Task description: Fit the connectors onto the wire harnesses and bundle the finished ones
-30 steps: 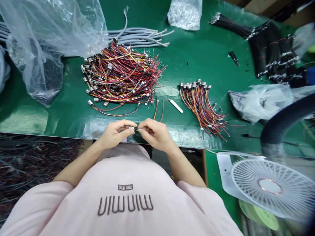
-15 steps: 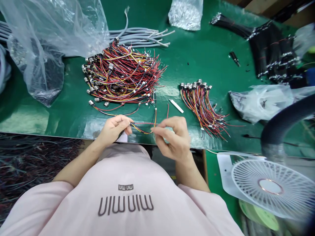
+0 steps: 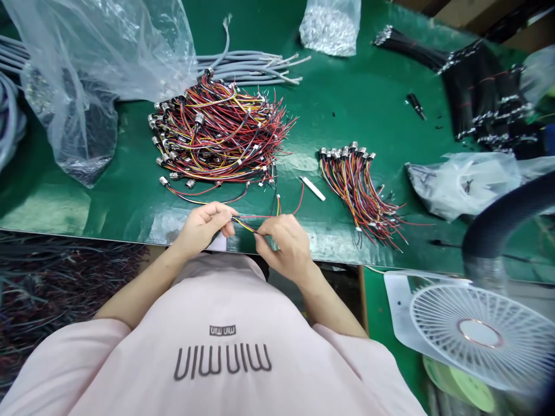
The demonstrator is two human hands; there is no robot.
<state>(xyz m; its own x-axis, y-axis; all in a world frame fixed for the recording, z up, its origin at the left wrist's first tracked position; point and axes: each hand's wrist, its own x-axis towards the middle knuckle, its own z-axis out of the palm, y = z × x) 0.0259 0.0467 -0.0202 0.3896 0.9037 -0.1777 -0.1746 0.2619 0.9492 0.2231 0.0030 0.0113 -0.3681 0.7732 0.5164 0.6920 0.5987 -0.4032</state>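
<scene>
Between my hands, at the table's front edge, stretches a wire harness [image 3: 245,225] with yellow, black and red wires. My left hand [image 3: 207,227] is closed on its left end, and the fingers hide what is there. Pinched in my right hand [image 3: 284,242] are the yellow and black wires, a short way to the right. One red wire [image 3: 299,202] runs separately above them and curls up beyond my right hand. A small white plug [image 3: 278,197] on the harness's wire ends sticks up behind the right fingers.
A large pile of connector harnesses [image 3: 225,133] lies ahead, with a smaller bundle [image 3: 353,185] to the right. Between them is a white pen-like tool [image 3: 313,189]. Grey cables [image 3: 255,66], plastic bags [image 3: 104,52] and black wires [image 3: 468,86] lie farther back. A fan [image 3: 479,332] stands front right.
My right hand has moved left and down, closer to my left hand, and now pinches the wires nearer to it. The red wire's loose end has shifted slightly right. The view has shifted slightly.
</scene>
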